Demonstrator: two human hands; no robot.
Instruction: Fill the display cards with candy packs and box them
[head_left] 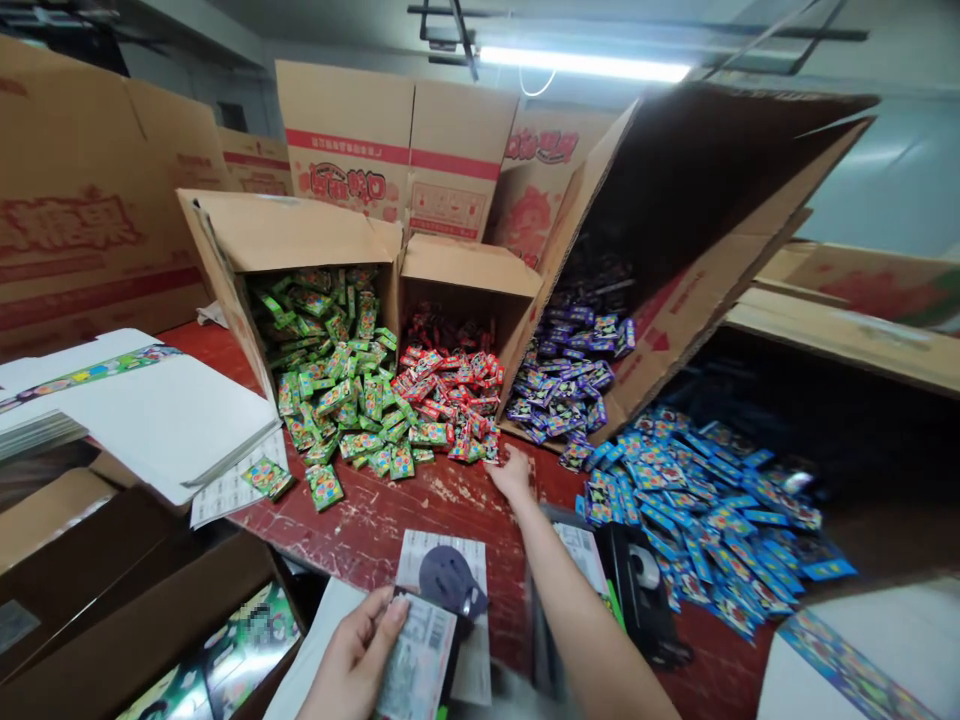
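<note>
My left hand (358, 655) is low at the front, gripping a small flat box with a barcode label (418, 655). My right hand (512, 472) reaches forward over the red table (375, 530) and touches the near edge of the red candy packets (450, 395) spilling from a tipped carton; its fingers are curled down onto the pile and what they hold is hidden. Green packets (337, 385) lie to the left of the red ones. Purple packets (566, 375) spill from a large tilted carton (675, 250), and blue packets (705, 510) are heaped at the right.
Stacked cartons with red print (390, 150) line the back and left. White flat sheets (150, 410) lie on the left, an open brown box (135, 610) at lower left. A black tape dispenser (641, 590) and a dark cap (450, 580) sit near the table's front.
</note>
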